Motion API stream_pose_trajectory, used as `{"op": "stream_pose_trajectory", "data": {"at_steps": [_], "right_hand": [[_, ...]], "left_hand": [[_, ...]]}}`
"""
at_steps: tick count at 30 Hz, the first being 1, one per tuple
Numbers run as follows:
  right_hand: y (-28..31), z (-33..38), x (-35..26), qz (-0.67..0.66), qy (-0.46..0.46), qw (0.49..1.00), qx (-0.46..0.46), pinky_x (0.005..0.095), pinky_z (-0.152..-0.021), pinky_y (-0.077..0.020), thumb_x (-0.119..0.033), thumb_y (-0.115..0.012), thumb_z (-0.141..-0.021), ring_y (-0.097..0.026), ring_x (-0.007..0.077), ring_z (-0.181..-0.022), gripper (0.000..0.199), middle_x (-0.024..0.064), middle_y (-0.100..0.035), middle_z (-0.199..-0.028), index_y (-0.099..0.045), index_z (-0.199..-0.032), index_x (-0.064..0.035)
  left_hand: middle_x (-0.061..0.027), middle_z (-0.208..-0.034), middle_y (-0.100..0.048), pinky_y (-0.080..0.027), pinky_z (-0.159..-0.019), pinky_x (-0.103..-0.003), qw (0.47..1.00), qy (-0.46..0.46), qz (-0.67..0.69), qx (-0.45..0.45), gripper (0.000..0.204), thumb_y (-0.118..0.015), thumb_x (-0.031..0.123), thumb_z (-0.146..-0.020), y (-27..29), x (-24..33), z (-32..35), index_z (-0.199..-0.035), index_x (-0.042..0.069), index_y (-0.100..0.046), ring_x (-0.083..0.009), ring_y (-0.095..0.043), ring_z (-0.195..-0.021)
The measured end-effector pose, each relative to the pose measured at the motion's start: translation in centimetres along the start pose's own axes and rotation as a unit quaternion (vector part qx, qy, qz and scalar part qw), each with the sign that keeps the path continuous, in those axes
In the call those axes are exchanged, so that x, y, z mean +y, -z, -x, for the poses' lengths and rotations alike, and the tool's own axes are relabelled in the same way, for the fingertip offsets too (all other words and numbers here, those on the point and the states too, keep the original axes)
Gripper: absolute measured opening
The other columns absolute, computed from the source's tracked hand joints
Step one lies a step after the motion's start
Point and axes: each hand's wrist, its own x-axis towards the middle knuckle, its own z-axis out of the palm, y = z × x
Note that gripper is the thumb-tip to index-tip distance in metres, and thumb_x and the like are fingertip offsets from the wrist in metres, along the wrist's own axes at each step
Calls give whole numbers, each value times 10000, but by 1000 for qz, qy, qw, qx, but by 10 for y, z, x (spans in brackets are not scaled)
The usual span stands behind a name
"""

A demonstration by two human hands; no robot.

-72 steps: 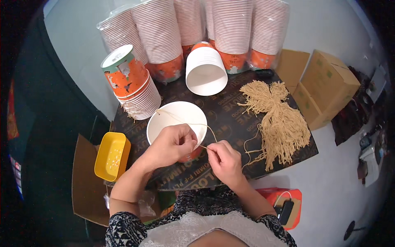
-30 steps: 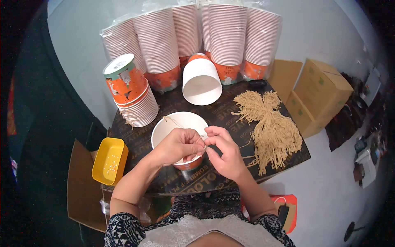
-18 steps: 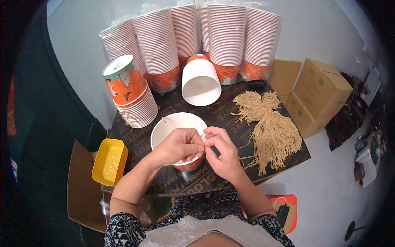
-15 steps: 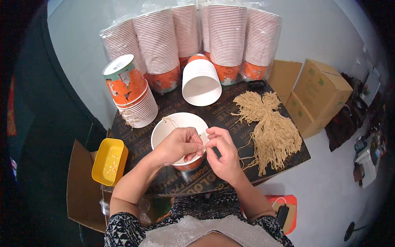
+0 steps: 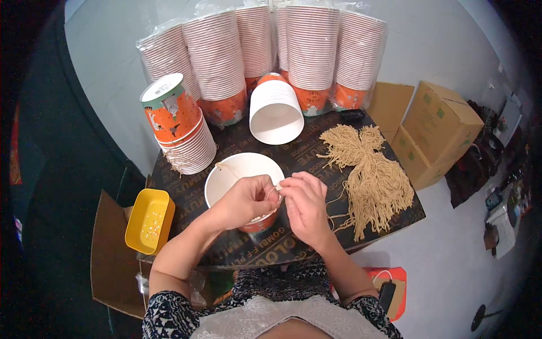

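Note:
A paper bucket (image 5: 222, 186), white inside and orange outside, stands in front of me near the table's front edge. A thin tan cord (image 5: 221, 166) hangs at its far left rim and runs down inside toward my hands. My left hand (image 5: 253, 199) reaches over the opening, thumb and fingers pinched on the cord at the right rim. Right beside it, my right hand (image 5: 306, 204) is closed, its fingertips meeting the left hand's at a bit of cord by that rim. The exact grip of the fingertips is partly hidden.
A bundle of tan cords (image 5: 379, 189) lies at right, a yellow tub (image 5: 132, 231) with small beads at left. Nested buckets (image 5: 195, 152) stand back left; another bucket (image 5: 276, 121) lies on its side. Wrapped bucket stacks (image 5: 212, 56) line the back. Cardboard boxes (image 5: 443, 118) stand right.
The bucket has shifted slightly left. My right hand's fingers have drawn closer together and turned over the rim toward the left hand, which stays pinched almost in place.

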Motion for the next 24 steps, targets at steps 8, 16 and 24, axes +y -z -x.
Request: {"op": "stream_pose_trajectory", "data": {"at_steps": [8, 16, 24], "right_hand": [[0, -3, -2, -45, -24, 997, -61, 445, -917, -357, -38, -605, -831, -476, 306, -1103, 122, 93, -570, -1079, -631, -949, -21], [1, -4, -1, -69, -48, 992, -90, 431, -907, -363, -49, -593, -845, -464, 310, -1076, 127, 104, -554, -1057, -604, -967, -18], [1, -1, 6, -148, -72, 982, -92, 419, -923, -402, -8, -629, -831, -479, 320, -1064, 120, 108, -556, -1067, -566, -929, -33]], "left_hand": [[-150, -809, -583, -497, -612, -377, 907, -198, -353, 115, 154, -660, -26, -819, -22, 12, 12, -864, 15, -518, -293, -625, -728], [-160, -823, -564, -491, -616, -430, 857, -257, -420, 150, 223, -697, -24, -791, -26, 5, 15, -944, 11, -538, -360, -606, -731], [-166, -834, -573, -507, -620, -401, 874, -271, -375, 147, 203, -702, -17, -802, -23, 5, 16, -930, 8, -546, -347, -626, -737]]}}
